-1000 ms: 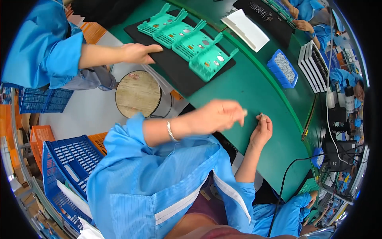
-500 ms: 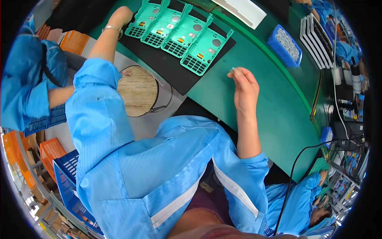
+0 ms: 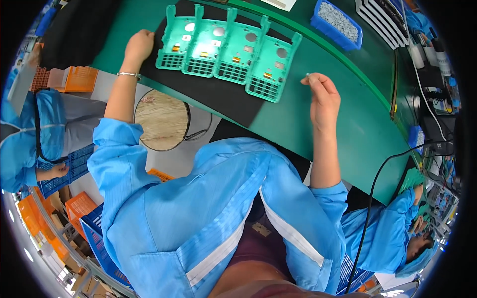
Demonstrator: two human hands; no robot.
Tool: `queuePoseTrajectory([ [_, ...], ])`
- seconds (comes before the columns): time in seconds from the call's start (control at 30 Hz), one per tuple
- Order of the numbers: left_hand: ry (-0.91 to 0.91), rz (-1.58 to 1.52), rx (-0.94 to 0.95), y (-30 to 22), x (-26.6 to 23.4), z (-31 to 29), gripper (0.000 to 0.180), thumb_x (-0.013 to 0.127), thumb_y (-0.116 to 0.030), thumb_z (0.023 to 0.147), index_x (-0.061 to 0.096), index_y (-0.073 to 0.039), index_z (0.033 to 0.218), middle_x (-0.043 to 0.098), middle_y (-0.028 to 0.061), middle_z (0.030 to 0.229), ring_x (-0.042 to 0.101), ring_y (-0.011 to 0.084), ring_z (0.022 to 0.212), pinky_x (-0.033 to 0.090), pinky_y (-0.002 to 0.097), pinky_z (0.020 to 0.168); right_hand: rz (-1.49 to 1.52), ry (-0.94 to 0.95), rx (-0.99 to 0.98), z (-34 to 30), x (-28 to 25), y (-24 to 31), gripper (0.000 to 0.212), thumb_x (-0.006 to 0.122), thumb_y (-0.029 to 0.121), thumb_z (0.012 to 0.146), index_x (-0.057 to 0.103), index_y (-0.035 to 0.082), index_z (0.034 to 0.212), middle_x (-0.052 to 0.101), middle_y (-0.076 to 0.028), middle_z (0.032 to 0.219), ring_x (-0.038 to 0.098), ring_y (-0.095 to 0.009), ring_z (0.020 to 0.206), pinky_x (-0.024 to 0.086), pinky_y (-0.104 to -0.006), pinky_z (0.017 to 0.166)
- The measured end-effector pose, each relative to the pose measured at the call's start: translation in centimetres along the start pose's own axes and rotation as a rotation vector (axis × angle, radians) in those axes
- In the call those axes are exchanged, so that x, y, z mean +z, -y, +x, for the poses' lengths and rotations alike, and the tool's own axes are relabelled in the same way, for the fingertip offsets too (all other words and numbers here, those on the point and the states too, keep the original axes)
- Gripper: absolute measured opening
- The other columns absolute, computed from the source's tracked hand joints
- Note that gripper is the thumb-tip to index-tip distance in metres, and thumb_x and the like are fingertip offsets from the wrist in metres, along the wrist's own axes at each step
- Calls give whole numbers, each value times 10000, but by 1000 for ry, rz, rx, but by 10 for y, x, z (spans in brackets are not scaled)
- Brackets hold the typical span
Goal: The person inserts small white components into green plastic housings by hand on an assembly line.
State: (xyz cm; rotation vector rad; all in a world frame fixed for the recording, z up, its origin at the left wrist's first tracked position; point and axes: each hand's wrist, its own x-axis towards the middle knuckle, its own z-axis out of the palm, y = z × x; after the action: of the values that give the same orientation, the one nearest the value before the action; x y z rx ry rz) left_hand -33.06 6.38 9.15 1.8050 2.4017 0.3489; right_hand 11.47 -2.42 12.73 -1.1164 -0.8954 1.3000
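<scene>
Several green plastic housings (image 3: 271, 64) lie side by side in a row on a black mat (image 3: 218, 97). Each has a grid of openings at its near end, a round grey disc and a small orange piece. My right hand (image 3: 325, 102) is raised to the right of the row, thumb and forefinger pinching a tiny pale piece (image 3: 308, 75) too small to name. At the mat's left edge, beside the leftmost housing, my left hand (image 3: 139, 47) is closed with curled fingers. Whether anything is inside it is hidden.
A blue bin (image 3: 338, 25) full of small pale pieces stands beyond the green table's (image 3: 357, 129) raised rim. White panels (image 3: 380, 22) stand stacked at the far right. A round wooden stool (image 3: 161, 120) is below the table's left side. Co-workers sit on both sides; a black cable (image 3: 371, 198) hangs right.
The view has shifted. My left hand has drawn back slightly from the leftmost housing and its fingers look more curled. My right hand, still pinching, is a little farther from the row.
</scene>
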Motion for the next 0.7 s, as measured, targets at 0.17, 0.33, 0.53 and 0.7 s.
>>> queuePoseTrajectory([
  [0.17,244,-276,83,14,-50,-3,321,491,-278,854,598,19,916,601,154,695,586,266,659,452,352,628,-129,-155,-67,0,90,-24,119,615,84,794,617,-4,874,618,-41,825,564,-107,788,423,-227,743],
  [0.33,334,-433,45,-4,-73,-48,284,512,-246,850,596,15,920,595,136,680,569,224,624,443,320,596,-353,-206,-1,4,107,7,145,634,114,778,629,-1,868,620,-34,793,564,-90,751,429,-215,715],
  [0.53,350,-939,-251,12,-81,-61,238,523,-257,880,584,-43,963,414,-67,568,335,12,474,259,176,410,-761,-191,-19,22,106,26,171,641,164,729,661,28,830,637,-68,739,589,-115,669,458,-237,609],
  [0.7,347,-840,-128,3,-62,-79,243,528,-238,881,533,-19,986,380,-79,558,306,5,482,242,178,422,-1021,-26,78,41,114,29,228,599,230,733,654,31,828,618,-61,666,584,-143,588,455,-262,571],
])
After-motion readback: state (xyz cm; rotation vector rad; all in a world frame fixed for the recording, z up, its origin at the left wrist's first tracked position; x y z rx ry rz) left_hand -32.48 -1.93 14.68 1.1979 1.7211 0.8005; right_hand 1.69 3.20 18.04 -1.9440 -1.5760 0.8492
